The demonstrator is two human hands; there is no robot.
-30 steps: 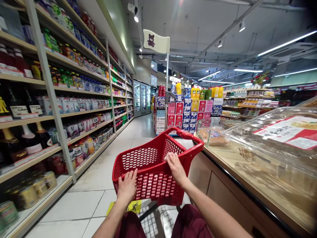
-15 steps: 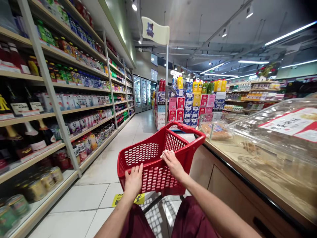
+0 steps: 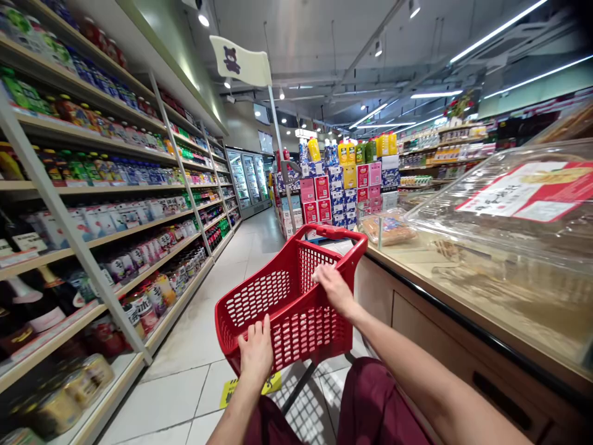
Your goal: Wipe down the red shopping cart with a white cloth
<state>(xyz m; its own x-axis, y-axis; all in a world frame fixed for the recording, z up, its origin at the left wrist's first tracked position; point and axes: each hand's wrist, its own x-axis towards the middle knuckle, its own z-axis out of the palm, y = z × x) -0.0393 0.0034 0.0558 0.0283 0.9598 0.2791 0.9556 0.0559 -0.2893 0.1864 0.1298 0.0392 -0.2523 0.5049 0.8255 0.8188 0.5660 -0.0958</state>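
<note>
A red plastic shopping cart (image 3: 296,334) with a perforated basket stands in front of my knees. My left hand (image 3: 256,353) grips the near rim of the basket toward its left end, fingers hooked over the edge. Farther along the same rim, toward the handle end, my right hand (image 3: 337,289) is closed on a small crumpled white piece (image 3: 317,272), which looks like a tissue or wipe. Most of that piece is hidden under my fingers. Inside the basket I see a perforated red divider (image 3: 311,266) and no goods.
Shelves of bottles and cans (image 3: 139,241) run along the left. A wooden display counter (image 3: 445,334) with clear covers stands close at my right. Beyond the cart are stacked drink boxes (image 3: 319,201) and a flag on a pole (image 3: 241,60). A yellow floor sticker (image 3: 271,383) lies below.
My right hand has slid along the rim toward the handle end with the white piece. My left hand keeps its grip. The view has tilted and shifted a little.
</note>
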